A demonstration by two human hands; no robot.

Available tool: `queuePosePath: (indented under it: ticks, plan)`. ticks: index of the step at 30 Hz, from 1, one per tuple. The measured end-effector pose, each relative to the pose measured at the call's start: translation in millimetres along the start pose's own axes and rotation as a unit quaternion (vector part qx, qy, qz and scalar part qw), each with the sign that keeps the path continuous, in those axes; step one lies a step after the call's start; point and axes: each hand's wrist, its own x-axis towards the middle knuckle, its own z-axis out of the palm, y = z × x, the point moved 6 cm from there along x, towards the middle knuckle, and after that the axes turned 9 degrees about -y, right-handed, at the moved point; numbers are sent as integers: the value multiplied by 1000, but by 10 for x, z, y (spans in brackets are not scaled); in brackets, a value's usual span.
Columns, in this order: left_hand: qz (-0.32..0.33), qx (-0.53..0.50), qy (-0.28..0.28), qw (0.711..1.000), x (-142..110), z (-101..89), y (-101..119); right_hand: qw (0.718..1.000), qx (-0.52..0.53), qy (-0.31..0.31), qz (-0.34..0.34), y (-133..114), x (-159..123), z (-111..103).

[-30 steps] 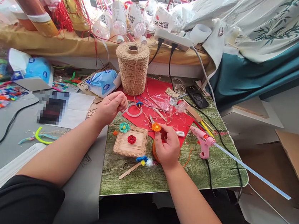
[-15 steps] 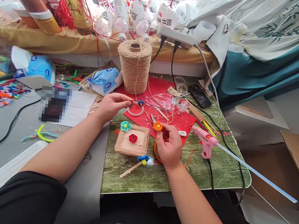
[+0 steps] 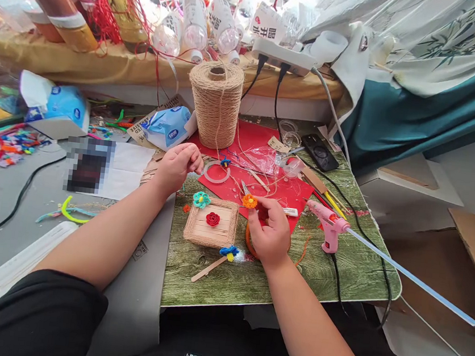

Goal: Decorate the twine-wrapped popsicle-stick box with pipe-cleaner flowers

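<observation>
the square box (image 3: 208, 241) has a red flower (image 3: 213, 219) inside, a teal flower (image 3: 201, 199) at its far left corner and a blue flower (image 3: 229, 252) by its near right; the orange flower (image 3: 249, 201) is not on it, pinched in the right hand (image 3: 270, 227). the left hand (image 3: 178, 167) is curled, contents unclear. scraps litter the green table (image 3: 190, 295) below a crowded windowsill (image 3: 117, 67).
</observation>
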Motion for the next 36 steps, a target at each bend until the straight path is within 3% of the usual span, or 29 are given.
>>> queuePosePath:
  ticks: [6,15,25,29,36]
  plan:
    - [-17,6,29,999,-15,-47,-69,1000,6,-2,-3,3,-8,5]
    - [-37,3,2,999,-8,-9,-155,1000,-1,-5,2,3,-6,4]
    - [-40,90,9,995,-67,-25,-72,999,-32,-2,-28,-31,5,-14]
    - [-35,68,22,997,-53,-46,-79,999,-41,-8,-32,-63,21,-10]
    - [1,7,-1,1000,31,-42,-54,999,-31,-5,-31,-71,15,-5]
